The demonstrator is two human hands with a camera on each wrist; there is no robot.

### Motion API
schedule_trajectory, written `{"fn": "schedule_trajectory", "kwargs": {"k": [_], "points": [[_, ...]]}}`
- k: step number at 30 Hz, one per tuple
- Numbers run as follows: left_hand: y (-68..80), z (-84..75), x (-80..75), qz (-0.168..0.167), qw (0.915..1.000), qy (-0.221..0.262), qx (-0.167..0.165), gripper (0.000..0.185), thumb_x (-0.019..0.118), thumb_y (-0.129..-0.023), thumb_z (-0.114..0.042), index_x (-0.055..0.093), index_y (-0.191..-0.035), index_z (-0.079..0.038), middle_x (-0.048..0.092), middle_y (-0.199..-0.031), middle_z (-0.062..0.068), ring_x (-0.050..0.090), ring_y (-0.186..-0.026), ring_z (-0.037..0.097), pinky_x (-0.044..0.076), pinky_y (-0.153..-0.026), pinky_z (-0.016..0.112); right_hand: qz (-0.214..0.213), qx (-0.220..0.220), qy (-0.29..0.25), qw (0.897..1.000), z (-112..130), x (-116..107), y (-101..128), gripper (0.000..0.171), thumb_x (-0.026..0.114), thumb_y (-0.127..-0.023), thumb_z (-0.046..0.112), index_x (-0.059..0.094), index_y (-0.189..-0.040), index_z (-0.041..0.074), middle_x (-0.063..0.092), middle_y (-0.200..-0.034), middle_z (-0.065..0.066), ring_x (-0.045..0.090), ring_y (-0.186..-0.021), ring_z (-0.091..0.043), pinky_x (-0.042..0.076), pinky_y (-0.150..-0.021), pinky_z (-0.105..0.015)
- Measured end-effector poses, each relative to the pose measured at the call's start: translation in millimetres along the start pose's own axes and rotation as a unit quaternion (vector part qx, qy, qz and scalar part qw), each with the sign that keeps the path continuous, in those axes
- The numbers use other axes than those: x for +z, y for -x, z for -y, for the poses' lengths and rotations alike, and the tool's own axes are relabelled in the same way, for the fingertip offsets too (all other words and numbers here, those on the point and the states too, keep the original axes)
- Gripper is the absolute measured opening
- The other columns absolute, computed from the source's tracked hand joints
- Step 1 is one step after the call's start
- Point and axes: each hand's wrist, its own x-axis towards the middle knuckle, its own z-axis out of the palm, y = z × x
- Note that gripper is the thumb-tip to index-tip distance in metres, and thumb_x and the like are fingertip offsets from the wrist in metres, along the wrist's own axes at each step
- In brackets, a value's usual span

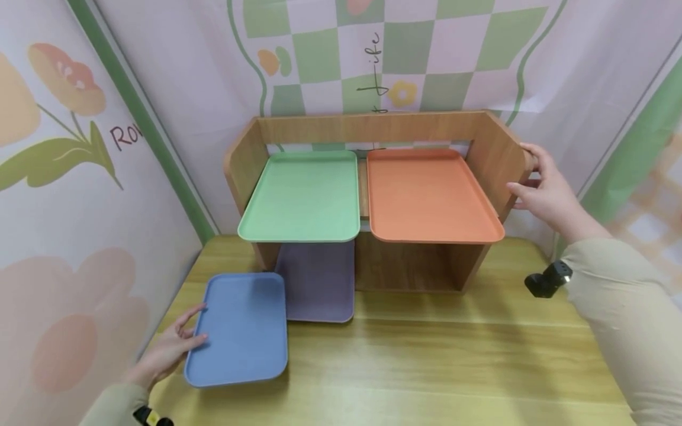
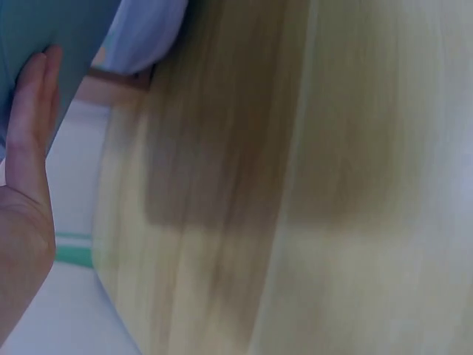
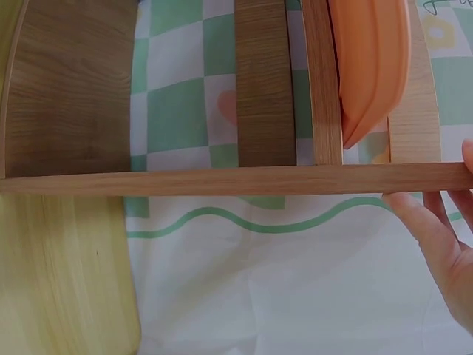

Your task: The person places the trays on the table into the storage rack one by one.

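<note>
1. From my head view, the purple tray (image 1: 318, 283) is half hidden under the wooden shelf (image 1: 373, 127), only its front part sticking out onto the table (image 1: 426, 367). My left wrist view is blurred, showing little beyond table grain and a sliver of blue.
2. The blue tray (image 1: 240, 328) lies flat on the table in front of the shelf's left end, its long axis running from me toward the shelf, its back corner just over the purple tray's edge.
3. My left hand (image 1: 167, 349) touches the blue tray's left edge with straight, relaxed fingers, gripping nothing.
4. My right hand (image 1: 543, 189) rests against the shelf's right side panel, fingers loosely on the wood; I cannot tell whether it grips.
5. On the shelf's top deck sit a green tray (image 1: 301, 198) on the left and an orange tray (image 1: 428, 195) on the right, both overhanging the front, with nothing lying in them.
</note>
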Motion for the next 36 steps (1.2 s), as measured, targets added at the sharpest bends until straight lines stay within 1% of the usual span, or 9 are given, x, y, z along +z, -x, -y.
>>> {"fn": "schedule_trajectory", "kwargs": {"k": [5,11,13,16,20,24,27,31,36], "points": [[-10.2,-3.6,18.6,0.02,0.9997,0.01,0.0,0.07,0.062,-0.09,-0.007,0.027,-0.144,-0.034,0.067,-0.103,-0.001,0.067,-0.091,0.015,0.057,-0.083,0.039,-0.001,-0.002,-0.001,1.0,0.0,-0.6,0.9,0.072,0.053,-0.095,0.011,0.012,-0.151,0.031,0.036,-0.114,-0.005,0.048,-0.096,-0.013,0.055,-0.059,-0.017],[-31.2,-3.5,48.3,0.027,0.9996,0.002,-0.002,0.084,0.065,-0.088,-0.007,0.011,-0.152,-0.009,0.064,-0.11,0.012,0.065,-0.094,0.018,0.056,-0.085,0.04,-0.002,0.002,-0.001,1.0,0.5,0.5,2.0,0.072,0.053,-0.095,0.012,0.012,-0.151,0.031,0.036,-0.114,-0.001,0.048,-0.096,-0.013,0.055,-0.058,-0.017],[-38.5,-3.6,59.9,0.037,0.9993,0.005,0.0,0.086,0.065,-0.088,-0.006,0.006,-0.151,-0.004,0.064,-0.111,0.014,0.065,-0.095,0.018,0.056,-0.085,0.039,-0.002,0.002,0.002,1.0,0.8,0.8,2.7,0.072,0.053,-0.095,0.013,0.012,-0.151,0.032,0.036,-0.115,-0.001,0.047,-0.096,-0.012,0.055,-0.058,-0.017],[-51.4,-1.8,76.6,0.064,0.9975,0.024,0.019,0.086,0.063,-0.088,-0.002,0.004,-0.15,-0.001,0.064,-0.11,0.013,0.064,-0.094,0.015,0.056,-0.083,0.034,-0.003,0.003,0.004,1.0,1.4,0.6,2.9,0.072,0.053,-0.095,0.014,0.011,-0.151,0.032,0.036,-0.114,0.0,0.047,-0.094,-0.009,0.055,-0.058,-0.017],[-70.4,1.0,99.1,0.079,0.9958,0.033,0.035,0.083,0.062,-0.087,0.002,0.006,-0.149,0.002,0.065,-0.109,0.016,0.064,-0.092,0.012,0.056,-0.081,0.03,-0.003,0.002,0.004,1.0,1.5,0.5,2.0,0.073,0.053,-0.095,0.014,0.011,-0.151,0.032,0.035,-0.113,0.001,0.044,-0.089,0.001,0.054,-0.057,-0.016],[-87.0,0.0,123.3,0.073,0.9964,0.021,0.036,0.08,0.063,-0.087,0.003,0.012,-0.149,0.003,0.062,-0.114,0.028,0.064,-0.093,0.013,0.056,-0.081,0.031,-0.003,0.004,0.001,1.0,0.2,1.4,1.1,0.073,0.054,-0.095,0.014,0.011,-0.151,0.032,0.036,-0.112,0.003,0.044,-0.088,0.002,0.054,-0.057,-0.015],[-99.6,-1.5,141.9,0.064,0.9972,0.021,0.031,0.078,0.062,-0.087,0.004,0.015,-0.149,0.001,0.055,-0.121,0.036,0.064,-0.096,0.017,0.056,-0.082,0.034,-0.005,0.007,0.0,1.0,-0.5,1.3,0.5,0.072,0.054,-0.095,0.015,0.012,-0.15,0.036,0.035,-0.111,0.005,0.045,-0.089,0.0,0.054,-0.057,-0.015],[-117.2,-2.8,167.5,0.047,0.9985,0.023,0.02,0.077,0.062,-0.087,0.003,0.02,-0.15,-0.006,0.052,-0.126,0.036,0.064,-0.096,0.021,0.057,-0.082,0.039,-0.009,0.004,0.001,1.0,-1.2,0.6,-0.9,0.072,0.054,-0.094,0.016,0.014,-0.149,0.04,0.036,-0.11,0.005,0.046,-0.09,-0.002,0.054,-0.056,-0.016],[-138.4,-1.2,199.0,0.034,0.999,0.028,0.013,0.075,0.064,-0.087,0.001,0.025,-0.15,-0.01,0.053,-0.125,0.034,0.066,-0.094,0.023,0.058,-0.079,0.039,-0.008,0.002,-0.003,1.0,-2.4,-0.2,-2.5,0.072,0.054,-0.094,0.015,0.015,-0.148,0.04,0.036,-0.109,0.008,0.045,-0.086,0.004,0.055,-0.056,-0.016]]}}
